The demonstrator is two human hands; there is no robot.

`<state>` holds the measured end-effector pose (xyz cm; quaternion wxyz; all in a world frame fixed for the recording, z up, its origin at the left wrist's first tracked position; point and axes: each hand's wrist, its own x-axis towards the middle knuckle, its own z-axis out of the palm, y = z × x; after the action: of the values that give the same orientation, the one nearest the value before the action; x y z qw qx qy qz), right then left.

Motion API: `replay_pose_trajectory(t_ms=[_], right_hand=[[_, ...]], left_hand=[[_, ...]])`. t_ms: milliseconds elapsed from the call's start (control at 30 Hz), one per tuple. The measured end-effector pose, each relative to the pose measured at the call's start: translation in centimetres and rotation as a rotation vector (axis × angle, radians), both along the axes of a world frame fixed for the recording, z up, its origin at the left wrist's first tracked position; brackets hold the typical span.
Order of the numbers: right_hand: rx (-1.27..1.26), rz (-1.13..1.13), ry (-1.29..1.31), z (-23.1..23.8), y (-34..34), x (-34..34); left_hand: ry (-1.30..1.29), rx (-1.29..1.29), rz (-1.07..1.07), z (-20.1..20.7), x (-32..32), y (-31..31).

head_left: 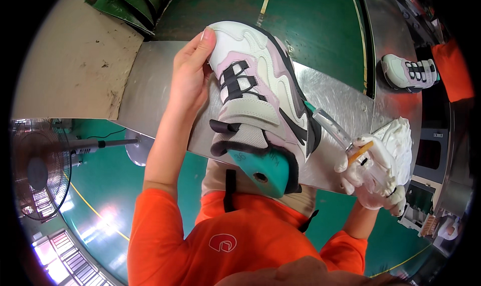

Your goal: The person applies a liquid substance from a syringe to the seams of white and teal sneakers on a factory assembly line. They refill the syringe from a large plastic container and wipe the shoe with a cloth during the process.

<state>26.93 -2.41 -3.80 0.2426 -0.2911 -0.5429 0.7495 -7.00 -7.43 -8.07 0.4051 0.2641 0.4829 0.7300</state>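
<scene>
A white, pink and black sneaker is held tilted over the steel bench, toe pointing away from me. Inside its collar sits a teal shoe last. My bare left hand grips the toe, thumb on top, other fingers hidden underneath. In a white glove, my right hand is closed round a clear tube-shaped applicator with a teal tip. That tip meets the edge of the sole on the sneaker's right side; whether it presses on it I cannot tell. Beside the glove is a crumpled white cloth.
The steel bench borders a green conveyor belt. Another sneaker is at the far right, near a co-worker's orange sleeve. A beige board and a green divided holder are on the left, above a fan.
</scene>
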Motion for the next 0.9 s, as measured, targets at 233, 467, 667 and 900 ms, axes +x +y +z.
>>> replay_pose_trajectory(t_ms=[233, 467, 667, 900], right_hand=[[-0.097, -0.071, 0.422, -2.0, -0.3, 0.9], [0.606, -0.651, -0.154, -5.6, -3.8, 5.9], [0.956, -0.765, -0.628, -11.0, -4.8, 8.2], [0.56, -0.972, -0.658, -9.8, -5.0, 6.6]], left_hand=[[-0.036, -0.01, -0.034, -0.2, -0.1, 0.2], [0.357, -0.132, -0.317, 1.4, -2.7, 3.3], [0.504, -0.271, -0.381, 4.3, -1.6, 12.6], [0.222, -0.125, 0.095, 3.3, -6.5, 31.9]])
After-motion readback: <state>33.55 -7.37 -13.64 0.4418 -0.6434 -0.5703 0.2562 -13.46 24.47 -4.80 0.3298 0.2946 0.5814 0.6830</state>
